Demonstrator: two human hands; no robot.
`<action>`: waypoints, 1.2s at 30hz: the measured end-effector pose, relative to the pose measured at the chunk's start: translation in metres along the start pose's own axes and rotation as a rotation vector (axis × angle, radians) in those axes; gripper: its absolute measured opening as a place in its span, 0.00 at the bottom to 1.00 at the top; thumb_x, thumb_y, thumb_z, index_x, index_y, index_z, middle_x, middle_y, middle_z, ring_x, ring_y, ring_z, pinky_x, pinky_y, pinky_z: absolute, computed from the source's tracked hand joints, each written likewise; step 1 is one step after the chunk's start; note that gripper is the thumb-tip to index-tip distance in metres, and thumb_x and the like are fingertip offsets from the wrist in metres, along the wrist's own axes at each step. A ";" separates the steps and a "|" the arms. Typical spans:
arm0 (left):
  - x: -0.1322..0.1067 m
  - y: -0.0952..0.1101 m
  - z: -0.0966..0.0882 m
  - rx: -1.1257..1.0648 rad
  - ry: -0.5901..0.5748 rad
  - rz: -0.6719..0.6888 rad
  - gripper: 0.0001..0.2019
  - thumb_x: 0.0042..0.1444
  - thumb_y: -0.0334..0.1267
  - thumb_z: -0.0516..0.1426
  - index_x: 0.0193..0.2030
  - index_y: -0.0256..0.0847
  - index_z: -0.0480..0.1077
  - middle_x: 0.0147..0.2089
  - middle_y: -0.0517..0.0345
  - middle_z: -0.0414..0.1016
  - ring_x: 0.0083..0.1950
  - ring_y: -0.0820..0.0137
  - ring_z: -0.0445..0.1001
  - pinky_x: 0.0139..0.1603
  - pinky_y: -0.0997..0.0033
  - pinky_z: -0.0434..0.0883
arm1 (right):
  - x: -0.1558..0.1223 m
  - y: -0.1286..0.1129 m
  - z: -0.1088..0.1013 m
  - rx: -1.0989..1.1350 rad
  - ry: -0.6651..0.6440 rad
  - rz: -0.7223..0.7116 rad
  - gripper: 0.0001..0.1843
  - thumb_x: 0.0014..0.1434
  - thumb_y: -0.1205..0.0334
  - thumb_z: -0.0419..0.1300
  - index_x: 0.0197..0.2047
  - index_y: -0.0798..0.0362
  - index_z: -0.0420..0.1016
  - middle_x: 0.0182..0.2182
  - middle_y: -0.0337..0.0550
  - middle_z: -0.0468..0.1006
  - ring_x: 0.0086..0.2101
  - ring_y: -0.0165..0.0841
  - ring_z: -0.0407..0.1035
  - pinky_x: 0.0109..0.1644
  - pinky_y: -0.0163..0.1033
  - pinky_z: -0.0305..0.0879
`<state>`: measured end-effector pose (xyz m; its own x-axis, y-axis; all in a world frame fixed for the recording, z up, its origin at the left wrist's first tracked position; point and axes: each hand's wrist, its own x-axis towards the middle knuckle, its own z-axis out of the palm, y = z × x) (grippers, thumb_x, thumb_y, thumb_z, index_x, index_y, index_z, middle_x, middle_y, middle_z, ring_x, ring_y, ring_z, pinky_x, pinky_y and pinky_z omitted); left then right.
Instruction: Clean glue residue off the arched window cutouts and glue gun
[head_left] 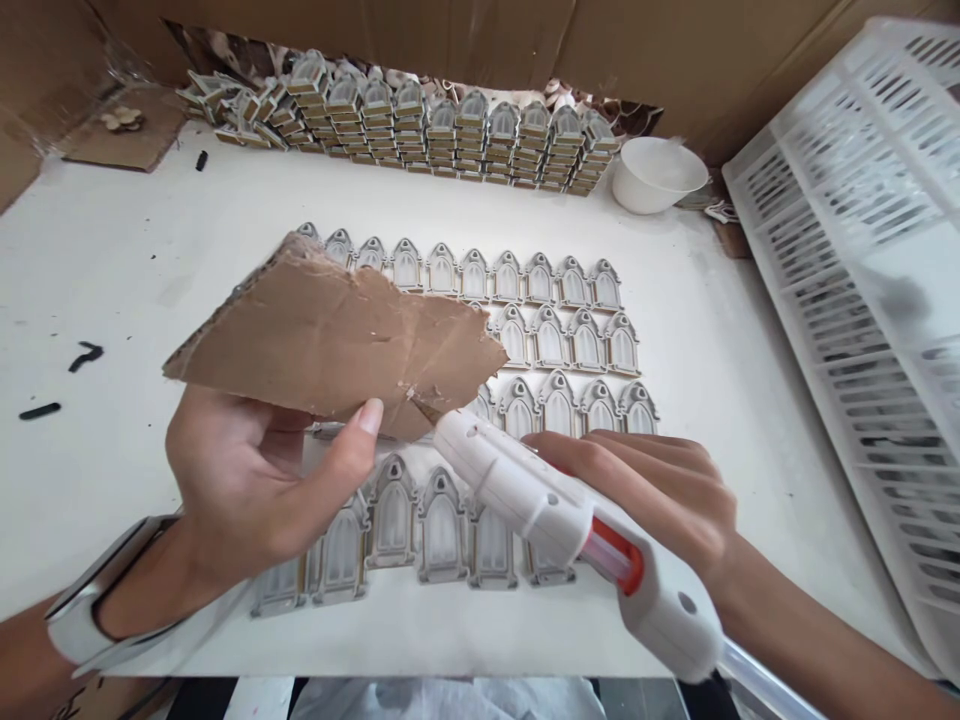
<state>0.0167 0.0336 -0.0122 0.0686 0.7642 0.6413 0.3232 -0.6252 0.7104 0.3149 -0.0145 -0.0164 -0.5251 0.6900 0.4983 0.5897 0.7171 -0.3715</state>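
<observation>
My left hand [277, 480] grips a torn piece of brown cardboard [337, 330] by its near edge, thumb on top and fingers underneath. In my right hand [645, 490] is a white hot glue gun [517, 480] with a red part and a clear glue stick at its rear. The gun's nozzle meets the cardboard's near edge, by a small whitish spot. Below the cardboard, rows of small grey arched window-shaped pieces [558, 405] lie on the white table [105, 270]. The cardboard hides some of them.
Stacks of similar arched pieces [471, 140] stand along the back. Beside them is a white bowl [658, 178]. A white slatted plastic crate [847, 300] leans at the right. Black scraps [86, 356] lie at the left, and cardboard walls [450, 40] enclose the back.
</observation>
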 end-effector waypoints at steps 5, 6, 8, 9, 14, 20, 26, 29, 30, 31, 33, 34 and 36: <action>-0.001 -0.002 -0.001 0.008 -0.005 0.011 0.17 0.52 0.23 0.69 0.48 0.38 0.83 0.40 0.61 0.87 0.42 0.66 0.91 0.45 0.70 0.92 | 0.000 -0.001 0.001 -0.003 -0.001 0.016 0.10 0.78 0.74 0.58 0.56 0.53 0.78 0.26 0.29 0.69 0.23 0.27 0.60 0.27 0.38 0.57; -0.002 -0.002 -0.001 0.013 -0.013 0.015 0.16 0.52 0.23 0.69 0.47 0.39 0.83 0.39 0.62 0.87 0.42 0.65 0.91 0.44 0.70 0.92 | 0.000 -0.001 0.001 -0.002 0.001 0.017 0.11 0.78 0.74 0.58 0.56 0.53 0.78 0.26 0.28 0.67 0.23 0.27 0.59 0.27 0.38 0.57; -0.002 -0.003 -0.002 0.025 -0.025 0.018 0.16 0.52 0.24 0.69 0.47 0.40 0.82 0.39 0.63 0.86 0.41 0.65 0.91 0.43 0.69 0.92 | -0.001 -0.001 0.001 -0.001 0.005 0.016 0.11 0.77 0.74 0.59 0.56 0.53 0.79 0.25 0.28 0.66 0.23 0.28 0.59 0.27 0.38 0.57; -0.002 -0.003 -0.002 0.030 -0.023 0.020 0.16 0.52 0.24 0.69 0.47 0.40 0.82 0.39 0.63 0.86 0.42 0.64 0.91 0.44 0.68 0.92 | -0.001 -0.001 0.001 0.001 0.002 0.014 0.11 0.77 0.74 0.59 0.56 0.53 0.79 0.25 0.28 0.66 0.23 0.28 0.59 0.27 0.38 0.57; -0.001 -0.001 -0.002 0.026 -0.018 0.002 0.18 0.50 0.22 0.70 0.47 0.39 0.82 0.39 0.62 0.87 0.44 0.62 0.91 0.45 0.66 0.93 | -0.001 -0.001 -0.001 0.017 -0.028 0.031 0.13 0.77 0.74 0.58 0.58 0.54 0.80 0.27 0.30 0.70 0.23 0.28 0.62 0.27 0.38 0.57; -0.001 0.002 0.001 -0.004 -0.015 -0.064 0.13 0.51 0.23 0.69 0.40 0.42 0.78 0.35 0.64 0.85 0.37 0.65 0.90 0.35 0.71 0.90 | 0.001 0.001 -0.002 0.001 -0.045 0.033 0.13 0.79 0.74 0.57 0.59 0.51 0.77 0.26 0.29 0.69 0.22 0.28 0.62 0.26 0.39 0.58; 0.002 -0.002 0.002 -0.035 -0.010 -0.088 0.17 0.52 0.23 0.69 0.47 0.41 0.77 0.35 0.64 0.84 0.34 0.68 0.88 0.33 0.75 0.89 | 0.004 0.004 -0.001 -0.003 -0.053 0.022 0.12 0.78 0.75 0.58 0.57 0.50 0.76 0.26 0.29 0.67 0.23 0.30 0.59 0.25 0.41 0.58; 0.002 -0.005 0.003 -0.069 -0.009 -0.099 0.18 0.52 0.23 0.70 0.47 0.41 0.76 0.35 0.65 0.84 0.32 0.70 0.86 0.31 0.76 0.87 | 0.003 0.003 -0.003 -0.009 -0.064 0.042 0.13 0.77 0.76 0.59 0.56 0.49 0.76 0.26 0.29 0.68 0.23 0.29 0.59 0.26 0.40 0.59; 0.002 -0.005 0.003 -0.081 -0.008 -0.102 0.19 0.51 0.23 0.71 0.47 0.41 0.76 0.36 0.65 0.84 0.32 0.70 0.86 0.30 0.76 0.87 | 0.002 0.002 -0.004 -0.008 -0.068 0.048 0.13 0.77 0.75 0.59 0.56 0.49 0.77 0.26 0.29 0.68 0.23 0.29 0.60 0.26 0.40 0.59; 0.002 -0.006 0.003 -0.092 -0.003 -0.108 0.19 0.51 0.23 0.71 0.48 0.41 0.76 0.36 0.65 0.84 0.33 0.70 0.86 0.30 0.76 0.87 | 0.001 0.002 -0.004 -0.007 -0.073 0.056 0.13 0.78 0.75 0.59 0.56 0.49 0.77 0.26 0.29 0.70 0.23 0.29 0.61 0.26 0.39 0.59; 0.001 -0.007 0.004 -0.108 0.008 -0.114 0.21 0.49 0.22 0.72 0.48 0.41 0.77 0.37 0.65 0.83 0.35 0.70 0.86 0.30 0.76 0.87 | 0.000 0.002 -0.004 -0.007 -0.078 0.067 0.12 0.79 0.74 0.59 0.56 0.49 0.78 0.26 0.29 0.71 0.24 0.28 0.62 0.27 0.39 0.60; 0.000 -0.007 0.003 -0.111 0.011 -0.117 0.21 0.48 0.22 0.72 0.48 0.41 0.78 0.37 0.65 0.83 0.35 0.70 0.86 0.31 0.76 0.87 | 0.000 0.002 -0.004 -0.007 -0.076 0.070 0.11 0.79 0.73 0.59 0.56 0.49 0.78 0.27 0.29 0.71 0.24 0.28 0.62 0.27 0.38 0.60; 0.000 -0.006 0.003 -0.113 0.013 -0.134 0.22 0.48 0.22 0.72 0.49 0.42 0.78 0.38 0.64 0.84 0.36 0.70 0.85 0.31 0.76 0.86 | 0.000 0.002 -0.003 -0.002 -0.070 0.068 0.11 0.79 0.73 0.59 0.56 0.49 0.78 0.26 0.28 0.70 0.24 0.27 0.61 0.27 0.38 0.59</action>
<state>0.0177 0.0379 -0.0176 0.0191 0.8402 0.5419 0.2200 -0.5322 0.8175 0.3179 -0.0129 -0.0151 -0.5258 0.7421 0.4157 0.6264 0.6684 -0.4010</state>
